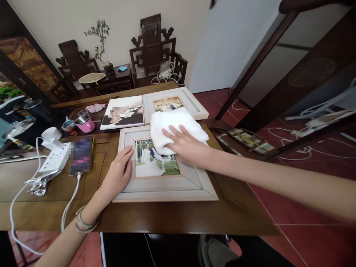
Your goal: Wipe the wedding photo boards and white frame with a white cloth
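Note:
A framed wedding photo (169, 194) with a wide whitish border lies flat near the front edge of the wooden table. My left hand (120, 168) rests on its left border, fingers stretched out and holding nothing. On the upper right of the frame lies a folded white cloth (178, 120), hiding that corner and part of the photo. My right hand (187, 146) presses flat on the cloth with its fingers spread. Behind, a second picture frame (194, 105) is partly covered by the cloth, and a photo panel (124, 111) lies to its left.
Left on the table (167, 218) are a phone (81, 155) with a charging cable, a white power strip (57, 157), a pink mug (85, 124) and a dark kettle (37, 111). Carved wooden chairs (152, 48) stand behind. A dark wooden chair (258, 63) stands at right.

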The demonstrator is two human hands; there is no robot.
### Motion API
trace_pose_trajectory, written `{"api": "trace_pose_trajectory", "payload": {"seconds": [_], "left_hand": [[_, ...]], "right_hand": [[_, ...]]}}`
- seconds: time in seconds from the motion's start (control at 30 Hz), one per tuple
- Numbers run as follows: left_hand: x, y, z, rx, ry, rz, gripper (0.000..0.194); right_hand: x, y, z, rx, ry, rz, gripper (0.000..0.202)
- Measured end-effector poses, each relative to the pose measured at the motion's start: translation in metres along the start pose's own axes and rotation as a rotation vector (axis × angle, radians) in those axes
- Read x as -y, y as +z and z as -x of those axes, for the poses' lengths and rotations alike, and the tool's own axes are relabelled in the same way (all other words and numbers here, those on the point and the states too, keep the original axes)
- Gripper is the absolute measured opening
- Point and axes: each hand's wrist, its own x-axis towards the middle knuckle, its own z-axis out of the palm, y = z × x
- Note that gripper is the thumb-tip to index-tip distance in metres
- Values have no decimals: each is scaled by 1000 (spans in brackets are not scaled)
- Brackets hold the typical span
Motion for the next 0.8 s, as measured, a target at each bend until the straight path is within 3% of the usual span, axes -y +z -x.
{"api": "trace_pose_trajectory", "payload": {"seconds": [0.17,0.27,0.33,0.43,0.57,0.67,0.73,0.8], "left_hand": [[2,2,0,-13,8,11,41],[2,2,1,-3,-1,1,42],[2,2,1,-6,-13,-16,43],[3,2,2,1,-23,-48,46],[4,3,1,18,-16,-56,47],[4,2,1,13,-21,-48,46],[5,3,1,9,-21,-45,46],[6,3,2,3,-13,-42,46]], "right_hand": [[59,-8,41,106,-17,-117,38],[92,-11,69,83,-29,-236,37],[99,-11,77,59,-18,-278,34],[84,-11,68,47,-20,-249,41],[28,-7,30,-6,-4,-71,63],[-9,0,4,7,-22,36,63],[-17,4,-2,31,-58,69,56],[-9,3,2,38,-68,72,49]]}}
